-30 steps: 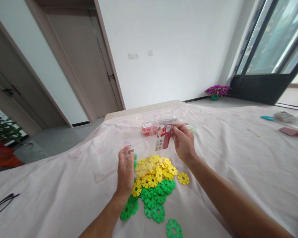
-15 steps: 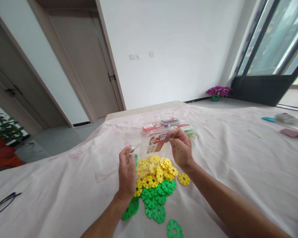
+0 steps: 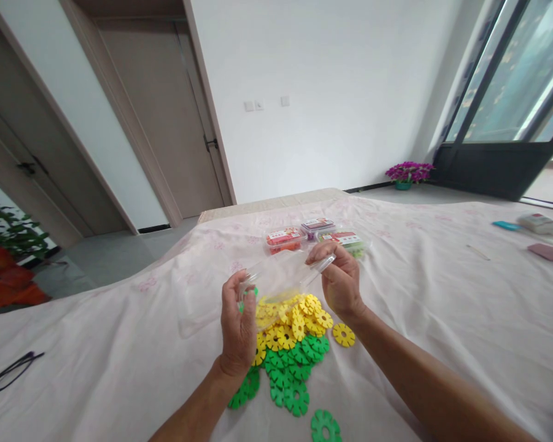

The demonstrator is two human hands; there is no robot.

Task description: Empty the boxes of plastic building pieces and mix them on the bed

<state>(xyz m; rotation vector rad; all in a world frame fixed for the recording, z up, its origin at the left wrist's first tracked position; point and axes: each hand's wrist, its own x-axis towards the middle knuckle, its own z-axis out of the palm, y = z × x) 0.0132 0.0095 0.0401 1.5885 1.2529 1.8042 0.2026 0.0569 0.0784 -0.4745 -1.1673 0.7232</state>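
Note:
Both my hands hold a clear plastic box (image 3: 276,276) above a pile of slotted discs. My left hand (image 3: 238,322) grips its left side, thumb and fingers round the edge. My right hand (image 3: 338,276) pinches the rim at the right, where a lid or wall stands tilted; I cannot tell which. Yellow slotted discs (image 3: 286,336) lie heaped under the box and show blurred through the plastic. Green slotted discs (image 3: 296,398) spread nearer to me. One yellow disc (image 3: 343,335) lies apart by my right wrist, and a single green disc (image 3: 325,425) at the front.
Behind the hands stand labelled boxes with red (image 3: 286,239), purple (image 3: 318,227) and green (image 3: 345,241) contents. Another clear plastic piece (image 3: 196,301) lies left. Glasses (image 3: 11,374) rest at the far left; a blue item (image 3: 505,226) and a pink cloth (image 3: 550,252) lie right.
The labelled panel in my right hand has tipped, so its label no longer shows and the rim lies slanted. The red box behind is more exposed. My left hand has barely moved.

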